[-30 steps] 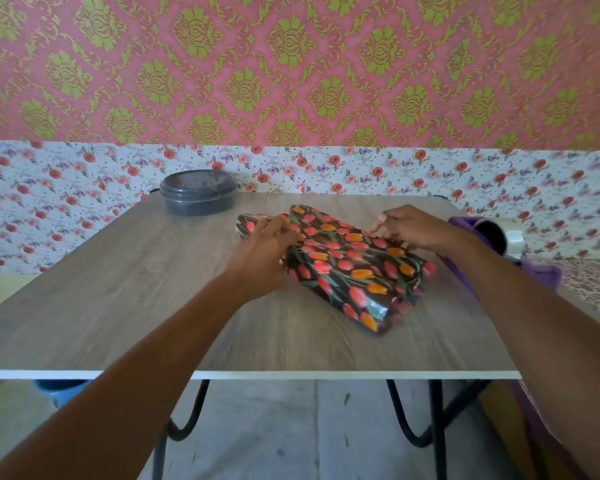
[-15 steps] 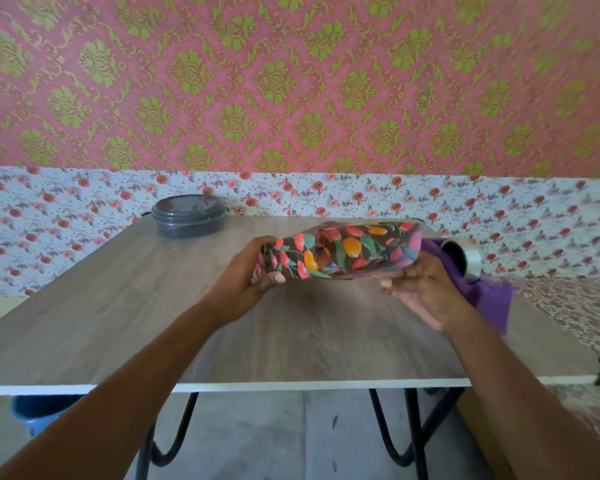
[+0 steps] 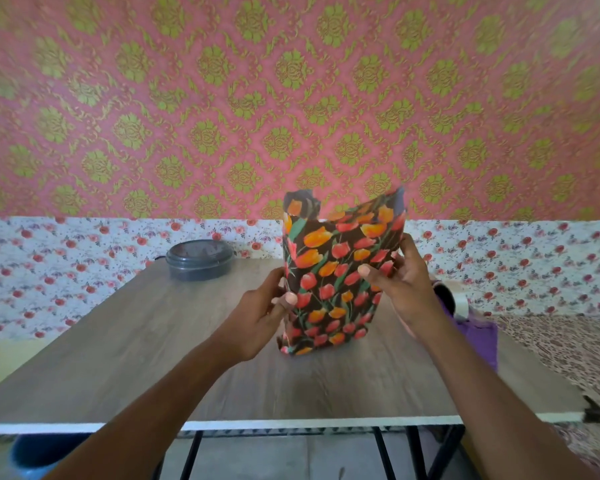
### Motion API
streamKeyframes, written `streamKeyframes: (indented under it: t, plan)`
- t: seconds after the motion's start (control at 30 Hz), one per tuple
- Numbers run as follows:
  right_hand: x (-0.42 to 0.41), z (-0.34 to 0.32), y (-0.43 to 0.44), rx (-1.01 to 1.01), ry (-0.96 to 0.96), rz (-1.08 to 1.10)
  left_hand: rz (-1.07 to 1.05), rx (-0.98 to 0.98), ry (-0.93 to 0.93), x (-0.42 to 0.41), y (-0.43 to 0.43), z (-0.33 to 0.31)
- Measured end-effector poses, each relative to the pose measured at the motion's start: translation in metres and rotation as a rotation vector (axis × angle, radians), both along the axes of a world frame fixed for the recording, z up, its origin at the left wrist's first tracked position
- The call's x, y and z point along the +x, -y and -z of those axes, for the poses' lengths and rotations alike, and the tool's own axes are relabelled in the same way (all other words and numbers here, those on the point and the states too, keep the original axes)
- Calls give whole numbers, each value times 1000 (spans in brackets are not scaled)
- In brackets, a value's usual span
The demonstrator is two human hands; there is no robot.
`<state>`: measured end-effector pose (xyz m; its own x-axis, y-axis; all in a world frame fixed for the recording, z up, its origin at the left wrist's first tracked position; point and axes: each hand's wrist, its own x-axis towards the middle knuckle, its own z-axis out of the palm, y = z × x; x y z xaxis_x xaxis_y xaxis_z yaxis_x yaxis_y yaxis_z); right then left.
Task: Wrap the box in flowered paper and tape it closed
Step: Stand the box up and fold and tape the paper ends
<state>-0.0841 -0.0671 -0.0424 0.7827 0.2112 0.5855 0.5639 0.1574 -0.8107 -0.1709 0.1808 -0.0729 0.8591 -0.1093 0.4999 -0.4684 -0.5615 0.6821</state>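
Note:
The box wrapped in dark paper printed with red and orange tulips [image 3: 336, 271] stands upright on end, its lower end at the wooden table [image 3: 153, 341]. Loose paper flares open at its top end. My left hand [image 3: 264, 317] grips its left edge, thumb on the front. My right hand [image 3: 400, 282] holds the right edge, thumb pressed on the front face. A roll of clear tape [image 3: 459, 299] lies just right of my right wrist, partly hidden by it.
A dark round lidded container [image 3: 200, 259] sits at the table's far left. A purple cloth [image 3: 478, 337] lies under the tape at the right edge. The table's white front edge [image 3: 291, 426] runs below my forearms. A blue tub [image 3: 39, 455] is under the table.
The wrapped box went from lying flat on the table, to lifted sideways between both hands, to standing upright on its end. My view tilted up slightly.

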Motion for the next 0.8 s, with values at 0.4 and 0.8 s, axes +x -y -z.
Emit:
streamKeyframes:
  t: [0.4, 0.8]
  plan:
    - [4, 7, -7, -149, 22, 91, -190, -232, 87, 11, 18, -127]
    - [9, 4, -7, -142, -1, 37, -187, 673, -78, 43, 48, -192]
